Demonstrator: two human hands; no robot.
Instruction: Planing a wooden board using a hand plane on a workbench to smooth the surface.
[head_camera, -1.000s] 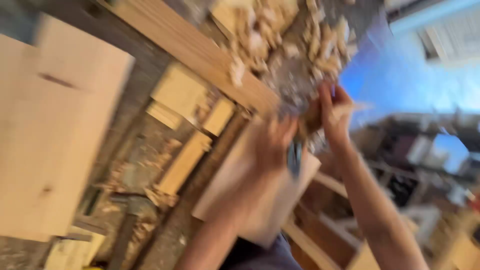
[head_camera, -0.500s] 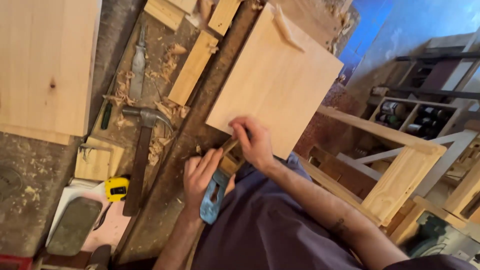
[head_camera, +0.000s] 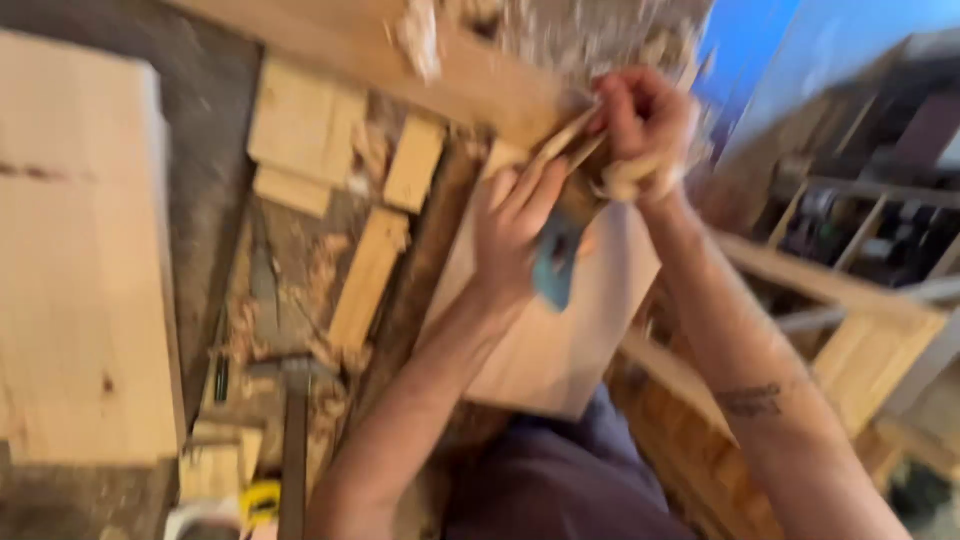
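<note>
since half a second before, both hands had moved up the pale board (head_camera: 560, 350) toward 12 o'clock. left hand (head_camera: 515, 225) and right hand (head_camera: 640, 125) clutched a blue-bodied plane (head_camera: 555, 265). shavings (head_camera: 320, 270) littered the dark bench (head_camera: 200, 180); wooden frames (head_camera: 860, 330) stood at 3 o'clock.

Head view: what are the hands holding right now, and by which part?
Both grip a blue hand plane on the pale board: left hand on its rear body, right hand around the front end. Blur hides finger placement.
</note>
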